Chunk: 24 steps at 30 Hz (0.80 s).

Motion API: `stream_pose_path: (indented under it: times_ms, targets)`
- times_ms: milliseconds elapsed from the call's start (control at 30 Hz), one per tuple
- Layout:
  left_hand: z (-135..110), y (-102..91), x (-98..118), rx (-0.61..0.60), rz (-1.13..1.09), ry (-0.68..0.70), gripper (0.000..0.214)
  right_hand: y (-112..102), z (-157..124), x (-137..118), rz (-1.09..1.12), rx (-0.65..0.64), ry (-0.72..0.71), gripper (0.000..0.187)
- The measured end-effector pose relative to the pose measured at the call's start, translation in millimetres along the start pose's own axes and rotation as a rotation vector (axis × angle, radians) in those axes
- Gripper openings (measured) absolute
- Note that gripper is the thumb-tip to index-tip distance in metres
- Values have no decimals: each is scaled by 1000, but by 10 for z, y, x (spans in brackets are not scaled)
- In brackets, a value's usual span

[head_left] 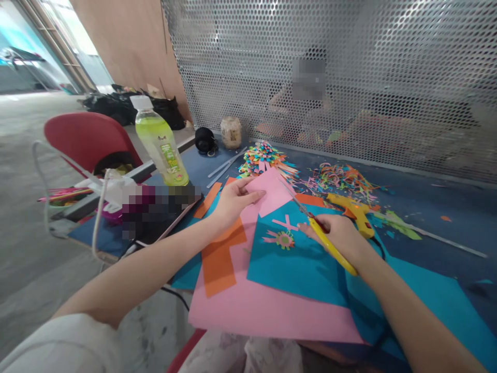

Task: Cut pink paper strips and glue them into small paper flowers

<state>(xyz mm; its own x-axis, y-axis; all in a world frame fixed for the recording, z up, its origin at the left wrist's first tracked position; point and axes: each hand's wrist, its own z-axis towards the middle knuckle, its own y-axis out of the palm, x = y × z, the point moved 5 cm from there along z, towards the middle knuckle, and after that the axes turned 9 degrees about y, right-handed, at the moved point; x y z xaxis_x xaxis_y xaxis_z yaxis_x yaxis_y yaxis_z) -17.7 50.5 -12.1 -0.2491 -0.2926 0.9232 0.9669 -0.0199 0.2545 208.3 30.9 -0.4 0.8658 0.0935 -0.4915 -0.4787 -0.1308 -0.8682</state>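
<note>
My left hand (236,203) pinches the left edge of a small pink paper sheet (272,190), thumb on top. My right hand (341,235) grips yellow-handled scissors (330,246), whose blades point up and left at the sheet's right edge. Whether the blades touch the paper I cannot tell. Below, a small paper rosette (285,240) and crossed pink strips (286,224) lie on a blue sheet (295,274). That sheet rests on a large pink sheet (248,311), beside orange paper pieces (219,267).
Behind the hands are a pile of coloured paper pieces (264,155), curly scraps (341,178) and a yellow glue gun (361,215). A drink bottle (163,145) stands at left, near a black round object (205,140) and a jar (231,132). Perforated metal (368,62) borders the table's back.
</note>
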Motion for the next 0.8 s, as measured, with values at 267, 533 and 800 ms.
stream_pose_path:
  times_ms: [267,533,800]
  targets:
    - [-15,31,-16,-47,6,-37,54,10,0,50,15,24,-17,34]
    - [-20,34,-18,-46,5,-51,56,9,-6,13,-23,3,7,33]
    - [-30,37,-38,-67,14,-75,53,52,36,50,-58,-4,34,30]
